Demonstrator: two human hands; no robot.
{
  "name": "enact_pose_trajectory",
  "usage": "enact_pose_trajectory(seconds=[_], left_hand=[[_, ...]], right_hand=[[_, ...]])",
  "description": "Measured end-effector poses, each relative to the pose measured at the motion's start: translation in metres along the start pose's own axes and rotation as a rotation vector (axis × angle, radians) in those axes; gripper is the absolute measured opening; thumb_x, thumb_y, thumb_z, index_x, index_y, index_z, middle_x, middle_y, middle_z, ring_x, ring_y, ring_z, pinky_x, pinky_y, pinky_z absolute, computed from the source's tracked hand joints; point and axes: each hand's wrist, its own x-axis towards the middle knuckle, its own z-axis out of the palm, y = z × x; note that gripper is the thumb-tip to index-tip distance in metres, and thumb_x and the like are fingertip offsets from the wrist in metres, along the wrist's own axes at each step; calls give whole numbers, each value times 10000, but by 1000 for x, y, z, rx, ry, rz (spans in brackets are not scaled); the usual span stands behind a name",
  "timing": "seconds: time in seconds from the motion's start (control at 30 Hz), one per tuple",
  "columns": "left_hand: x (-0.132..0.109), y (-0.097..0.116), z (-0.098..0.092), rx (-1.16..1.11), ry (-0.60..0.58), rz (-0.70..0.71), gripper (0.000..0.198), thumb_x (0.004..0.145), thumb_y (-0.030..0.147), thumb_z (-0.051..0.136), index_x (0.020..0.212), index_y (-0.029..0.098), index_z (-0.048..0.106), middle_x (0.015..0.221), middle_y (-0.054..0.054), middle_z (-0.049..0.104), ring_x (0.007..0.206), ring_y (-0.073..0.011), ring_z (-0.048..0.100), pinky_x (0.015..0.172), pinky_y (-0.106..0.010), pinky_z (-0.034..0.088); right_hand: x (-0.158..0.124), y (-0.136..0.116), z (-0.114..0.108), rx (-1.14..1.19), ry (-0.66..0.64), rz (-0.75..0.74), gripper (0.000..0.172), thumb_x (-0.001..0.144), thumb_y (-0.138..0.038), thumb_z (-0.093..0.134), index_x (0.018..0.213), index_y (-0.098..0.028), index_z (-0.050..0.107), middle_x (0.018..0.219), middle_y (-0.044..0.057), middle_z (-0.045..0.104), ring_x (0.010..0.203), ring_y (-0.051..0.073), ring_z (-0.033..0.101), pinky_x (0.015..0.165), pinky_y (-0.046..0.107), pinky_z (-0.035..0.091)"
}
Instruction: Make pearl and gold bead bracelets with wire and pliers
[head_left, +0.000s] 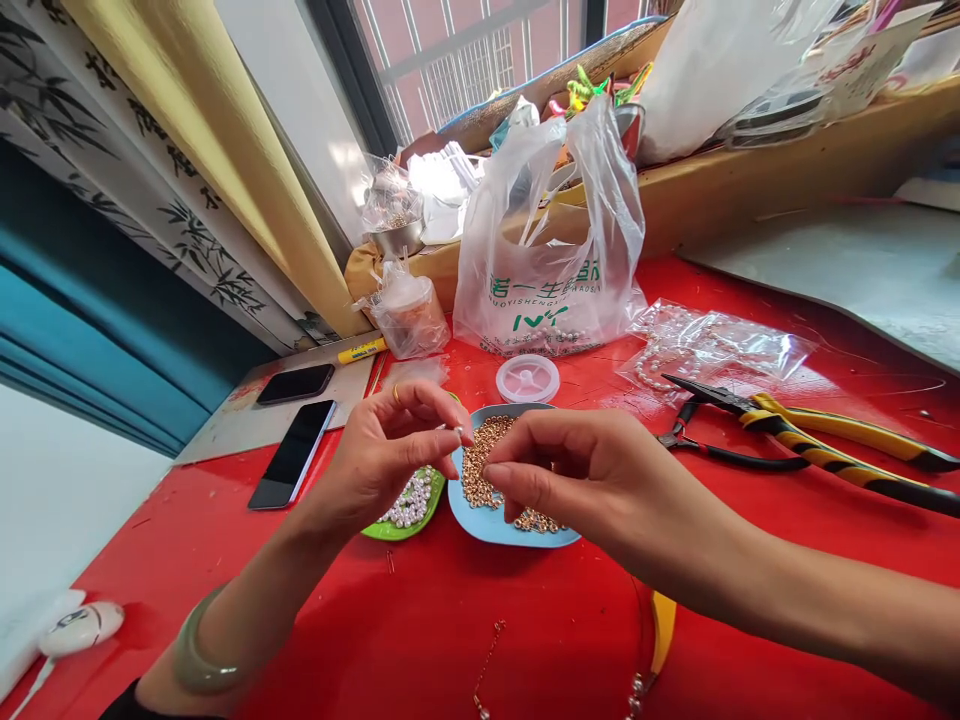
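Note:
Thumb and forefinger of my left hand (386, 440) pinch a small whitish bead (459, 431). Facing it, my right hand (592, 470) is closed in a pinch; whatever lies between its fingertips is too small to make out. Both hands are above a light blue plate (480, 528) of gold ring-like beads (480, 470). Partly behind my left hand, a green plate (394, 532) holds white pearl beads (412, 500). Nearer me on the red tabletop lies a thin gold chain (489, 655), with beads (636, 690) by a yellow handle (663, 630) to its right.
Long-nose pliers (795, 420) and smaller black-and-red pliers (705, 445) lie at right. A round plastic lid (528, 380), a plastic bag (551, 270) and bagged pearl strands (705, 345) stand behind the plates. Two phones (294, 455) (295, 384) lie at left.

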Motion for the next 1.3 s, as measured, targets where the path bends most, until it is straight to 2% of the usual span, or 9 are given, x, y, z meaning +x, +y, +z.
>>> enact_pose_trajectory(seconds=[0.23, 0.37, 0.53, 0.73, 0.93, 1.3], left_hand=[[-2, -5, 6, -158, -106, -92, 68, 649, 159, 724, 653, 185, 661, 633, 24, 620, 454, -55, 522, 420, -138, 491], [-3, -5, 8, -163, -92, -133, 93, 629, 164, 706, 626, 177, 614, 599, 27, 581, 430, -57, 485, 387, -142, 478], [-3, -6, 6, -210, -115, -161, 85, 652, 173, 693, 655, 177, 608, 609, 19, 570, 487, -72, 513, 388, -119, 485], [-2, -10, 5, -318, -166, -191, 64, 706, 175, 708, 709, 196, 647, 622, 32, 599, 466, -55, 530, 383, -97, 499], [-2, -10, 6, -318, -179, -211, 108, 664, 215, 779, 711, 172, 692, 608, 15, 643, 424, -48, 541, 368, -87, 498], [0, -15, 3, -381, -193, -225, 124, 696, 225, 764, 726, 141, 678, 559, 12, 659, 390, -46, 560, 372, -86, 503]], right_hand=[[-3, -8, 3, 78, -27, 58, 141, 783, -192, 476, 655, -163, 526, 573, -27, 487, 522, 92, 421, 459, 225, 310], [-5, -8, 3, 114, -38, 66, 121, 756, -170, 461, 641, -176, 496, 574, -36, 455, 516, 86, 382, 453, 224, 287], [-5, -8, 3, 128, -57, 76, 120, 738, -146, 456, 626, -181, 484, 556, -48, 414, 509, 80, 341, 443, 216, 264], [-4, -7, 4, 105, -38, 74, 131, 748, -160, 467, 620, -179, 487, 549, -50, 427, 502, 78, 354, 437, 216, 264], [-2, -6, 4, 107, -34, 71, 126, 749, -162, 466, 628, -178, 495, 557, -45, 434, 505, 81, 364, 438, 218, 269], [-4, -8, 3, 151, -34, 97, 128, 746, -157, 474, 626, -185, 509, 569, -41, 462, 511, 83, 393, 448, 211, 294]])
